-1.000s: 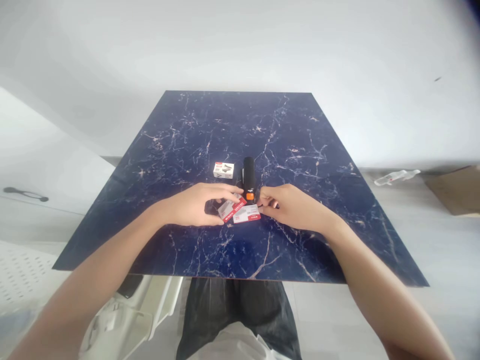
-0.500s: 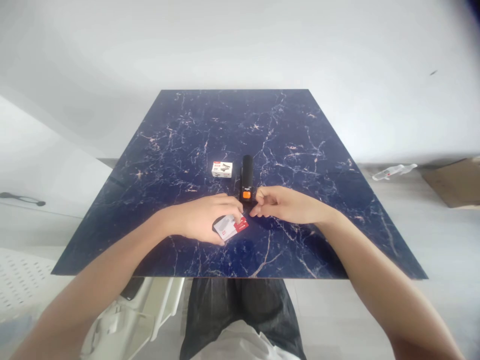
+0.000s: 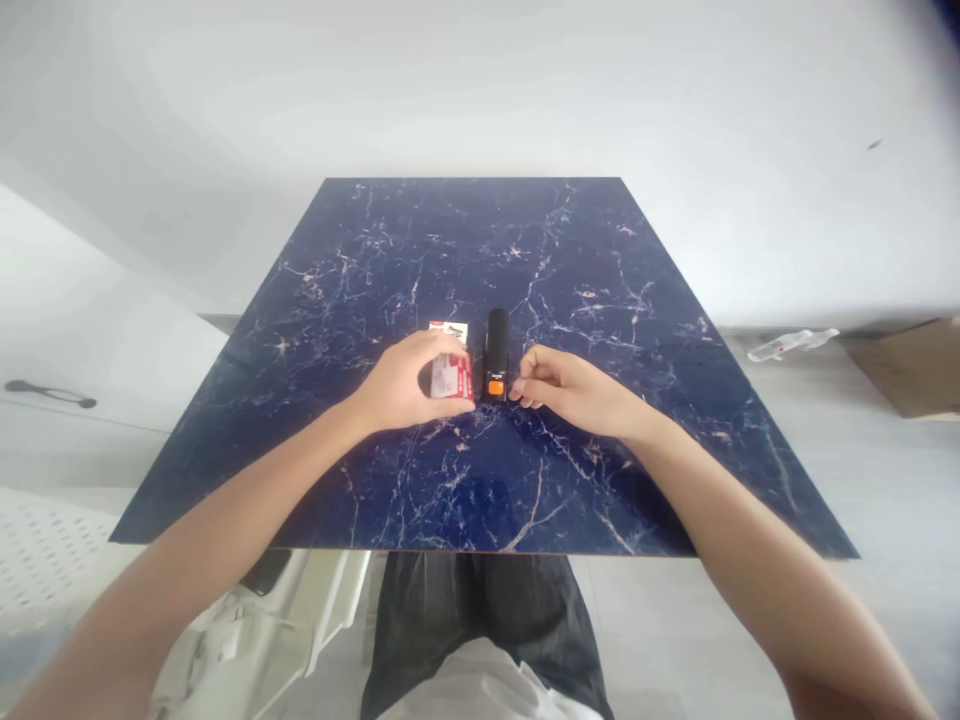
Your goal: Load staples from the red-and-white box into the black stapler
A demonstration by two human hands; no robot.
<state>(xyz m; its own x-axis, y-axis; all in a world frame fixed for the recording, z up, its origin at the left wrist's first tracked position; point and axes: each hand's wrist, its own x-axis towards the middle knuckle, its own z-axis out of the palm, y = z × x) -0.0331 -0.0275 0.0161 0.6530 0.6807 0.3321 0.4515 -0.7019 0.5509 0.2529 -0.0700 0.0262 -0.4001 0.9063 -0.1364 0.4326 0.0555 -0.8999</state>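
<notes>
My left hand (image 3: 409, 385) is curved around a small red-and-white card (image 3: 451, 378), its thumb below and its fingers above. Just beyond these fingers sits a small white box (image 3: 454, 329) with a printed picture, partly covered by the hand. To the right of the card lies a long black device (image 3: 496, 340) with an orange button at its near end; its exact kind I cannot make out. My right hand (image 3: 566, 388) is close to the device's near right side, fingers curled and fingertips pinched together. Whether anything is between them is too small to see.
The dark blue marbled table (image 3: 525, 490) has its near edge at my lap. On the floor to the right are a clear plastic bottle (image 3: 791, 345) and a cardboard box (image 3: 911, 370). A white shelf unit (image 3: 322, 610) stands below the table at the left.
My left hand has moved away from me with the card, from the near side of the device to its left, beside the white box. My right hand has shifted slightly farther out.
</notes>
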